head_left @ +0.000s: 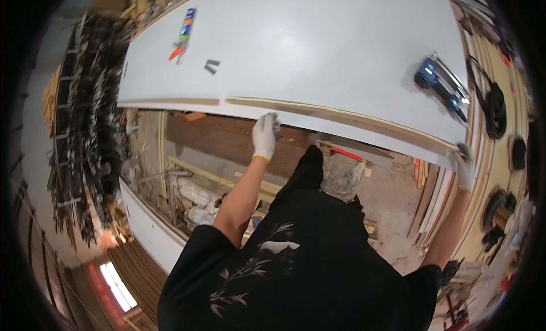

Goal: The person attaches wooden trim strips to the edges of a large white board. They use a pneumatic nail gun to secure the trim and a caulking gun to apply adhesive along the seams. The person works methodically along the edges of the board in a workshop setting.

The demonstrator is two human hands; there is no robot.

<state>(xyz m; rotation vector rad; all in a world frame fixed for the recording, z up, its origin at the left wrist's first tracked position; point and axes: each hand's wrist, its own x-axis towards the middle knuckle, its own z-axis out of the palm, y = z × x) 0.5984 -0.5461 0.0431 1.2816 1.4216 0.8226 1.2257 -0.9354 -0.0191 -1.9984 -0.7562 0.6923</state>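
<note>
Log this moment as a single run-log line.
left hand: gloved, by near edge of white panel | right hand: gloved, at right end of wood strip | on panel: blue tool, tube

A large, smooth white panel is laid flat with its face up, its long near edge run crosswise. Along that edge a long, thin, pale-topped strip with a brownish side is set, stretched to the panel's right corner; a shorter strip is seen to its left, separated by a small gap.
</note>
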